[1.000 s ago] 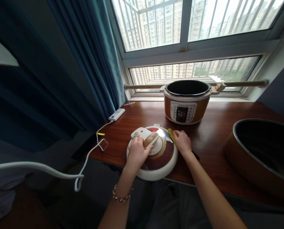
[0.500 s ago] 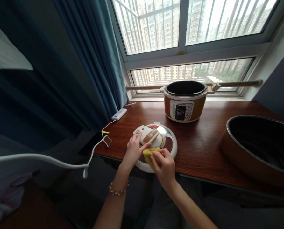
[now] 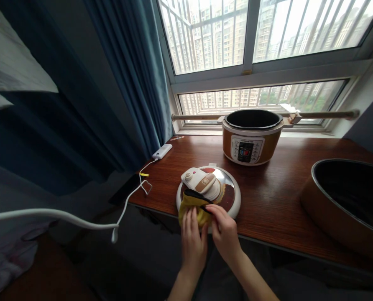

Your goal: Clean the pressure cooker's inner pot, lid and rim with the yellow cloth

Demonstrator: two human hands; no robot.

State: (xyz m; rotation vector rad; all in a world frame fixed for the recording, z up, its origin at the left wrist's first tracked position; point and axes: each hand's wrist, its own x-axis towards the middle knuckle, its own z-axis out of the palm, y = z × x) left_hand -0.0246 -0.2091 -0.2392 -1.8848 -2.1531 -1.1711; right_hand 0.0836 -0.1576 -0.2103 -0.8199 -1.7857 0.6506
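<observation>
A round pressure cooker lid (image 3: 236, 207) with a white rim and a beige-and-brown handle lies on the table near its front edge. Over the lid's front-left part hangs a yellow cloth (image 3: 191, 203) with a dark edge, partly unfolded. My left hand (image 3: 193, 242) holds the cloth from below, its fingers lying against the fabric. At the cloth's right edge, my right hand (image 3: 226, 232) pinches the dark trim between thumb and fingers. Whatever part of the lid lies behind the cloth is hidden.
Behind the lid stands an electric pressure cooker (image 3: 252, 146), its top uncovered. A large dark-lined pot (image 3: 312, 200) sits at the right. A white power bank (image 3: 162, 151) with a white cable (image 3: 130, 194) lies at the left, by the blue curtain (image 3: 133, 75).
My left hand has left the lid's handle and moved down onto the cloth. The bunched cloth has spread out, showing its dark edge. The view has shifted slightly.
</observation>
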